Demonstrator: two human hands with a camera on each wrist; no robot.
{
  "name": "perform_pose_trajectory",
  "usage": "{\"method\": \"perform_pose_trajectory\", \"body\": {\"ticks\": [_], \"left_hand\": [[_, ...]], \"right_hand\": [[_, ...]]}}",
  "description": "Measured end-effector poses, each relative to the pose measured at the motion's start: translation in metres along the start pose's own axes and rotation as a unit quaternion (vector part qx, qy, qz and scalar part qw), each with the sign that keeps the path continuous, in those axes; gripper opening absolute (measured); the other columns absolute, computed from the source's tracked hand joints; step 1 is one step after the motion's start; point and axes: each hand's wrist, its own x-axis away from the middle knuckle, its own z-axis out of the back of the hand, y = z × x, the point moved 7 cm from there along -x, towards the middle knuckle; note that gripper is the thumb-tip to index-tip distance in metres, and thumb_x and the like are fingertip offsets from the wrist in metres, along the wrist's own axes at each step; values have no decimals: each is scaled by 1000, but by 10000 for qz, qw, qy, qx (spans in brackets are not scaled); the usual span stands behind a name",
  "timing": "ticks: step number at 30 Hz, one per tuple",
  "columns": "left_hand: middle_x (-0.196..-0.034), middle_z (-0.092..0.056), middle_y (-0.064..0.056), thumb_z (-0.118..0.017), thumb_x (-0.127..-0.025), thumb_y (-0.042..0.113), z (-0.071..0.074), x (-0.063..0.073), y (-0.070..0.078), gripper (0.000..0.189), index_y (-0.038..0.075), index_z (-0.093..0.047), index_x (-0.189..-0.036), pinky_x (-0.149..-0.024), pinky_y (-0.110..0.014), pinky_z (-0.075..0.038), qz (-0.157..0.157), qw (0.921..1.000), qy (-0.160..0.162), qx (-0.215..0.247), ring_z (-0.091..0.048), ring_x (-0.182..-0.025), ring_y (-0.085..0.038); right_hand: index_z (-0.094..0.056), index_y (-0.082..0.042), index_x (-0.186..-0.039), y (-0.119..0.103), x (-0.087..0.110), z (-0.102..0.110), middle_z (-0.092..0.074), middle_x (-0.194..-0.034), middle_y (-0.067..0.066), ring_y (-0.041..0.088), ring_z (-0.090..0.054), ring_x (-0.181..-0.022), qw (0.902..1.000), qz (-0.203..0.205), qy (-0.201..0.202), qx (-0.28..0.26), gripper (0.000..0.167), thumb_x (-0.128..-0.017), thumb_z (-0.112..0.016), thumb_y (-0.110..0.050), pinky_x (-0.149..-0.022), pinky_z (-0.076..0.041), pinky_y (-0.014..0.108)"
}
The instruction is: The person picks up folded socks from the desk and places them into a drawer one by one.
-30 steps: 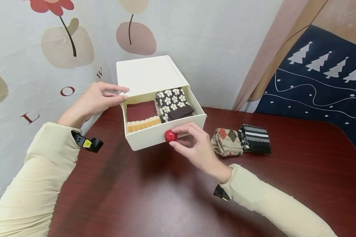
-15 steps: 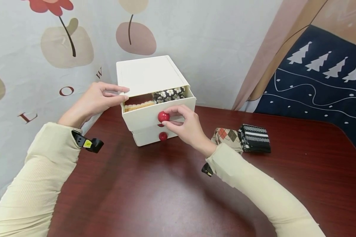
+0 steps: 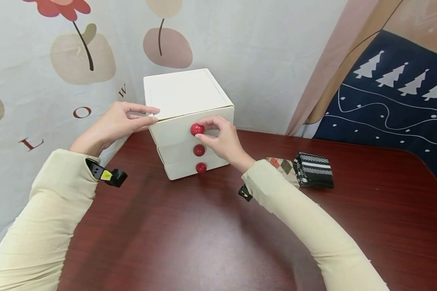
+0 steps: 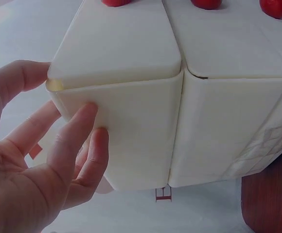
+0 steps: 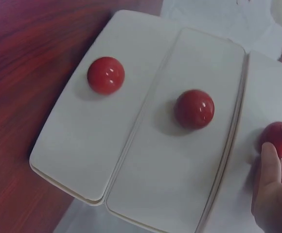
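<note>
A small white cabinet (image 3: pixel 185 91) has three stacked drawers, each with a round red knob. My right hand (image 3: pixel 223 139) pinches the top knob (image 3: pixel 196 129) between thumb and fingers. The top drawer (image 3: pixel 172 131) is nearly flush with the case; a narrow gap (image 4: pixel 56 85) shows at its edge in the left wrist view. My left hand (image 3: pixel 116 123) touches the cabinet's upper left corner, its fingers fairly straight along the top edge and side. The middle knob (image 5: pixel 194 109) and bottom knob (image 5: pixel 106 75) are untouched. The drawer's contents are hidden.
On the dark red table (image 3: pixel 189 234), to the right, lie a folded beige argyle cloth item (image 3: pixel 285 167), partly behind my right sleeve, and a folded black-and-white striped one (image 3: pixel 315 169). A printed curtain (image 3: pixel 262 60) hangs right behind the cabinet.
My right hand has pushed the top drawer inward by its knob, hiding the folded maroon and daisy-patterned items and revealing the lower drawers. My left hand has stayed at the corner.
</note>
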Motion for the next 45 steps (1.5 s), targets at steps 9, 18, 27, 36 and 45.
{"method": "perform_pose_trajectory", "body": {"ticks": [9, 18, 27, 36, 45], "left_hand": [[-121, -51, -14, -62, -82, 33, -1, -1, 2, 47, 11, -55, -123, -74, -15, -42, 30, 9999, 3, -108, -60, -83, -1], [-117, -55, -14, -62, -82, 32, -2, 1, 4, 45, 11, -56, -122, -72, -16, -42, -38, 9998, 77, -191, -59, -81, -1], [-118, -54, -14, -62, -82, 33, -2, 1, 4, 44, 13, -56, -122, -80, -25, -40, -83, 9997, 149, -190, -58, -84, -1], [-119, -53, -14, -61, -83, 33, -4, 1, 0, 45, 12, -55, -122, -83, -30, -38, -110, 9996, 160, -223, -56, -87, 1], [-121, -51, -10, -61, -82, 37, -1, 4, 1, 45, 15, -56, -121, -85, -35, -37, -101, 9994, 194, -252, -56, -93, -4]], "right_hand": [[-61, -3, -102, 4, -3, 1, -56, -98, 5, 13, -56, -89, 10000, -48, 15, -46, 26, -77, -68, -5, -80, -45, 23], [-60, -1, -106, 53, 21, -13, -61, -100, 11, 19, -60, -89, 9963, -731, -250, -372, 31, -76, -69, -5, -76, -46, 23], [-62, -2, -103, 62, 26, -26, -62, -97, 10, 20, -61, -86, 9944, -996, -84, -356, 29, -76, -70, -8, -73, -47, 22], [-64, -3, -96, 57, 50, -22, -65, -88, 8, 16, -63, -80, 9941, -989, -104, -421, 24, -73, -72, -6, -71, -48, 28], [-67, -1, -97, 30, 102, -7, -64, -93, 9, 17, -63, -80, 9955, -748, -176, -559, 25, -72, -72, -2, -73, -48, 25]]}}
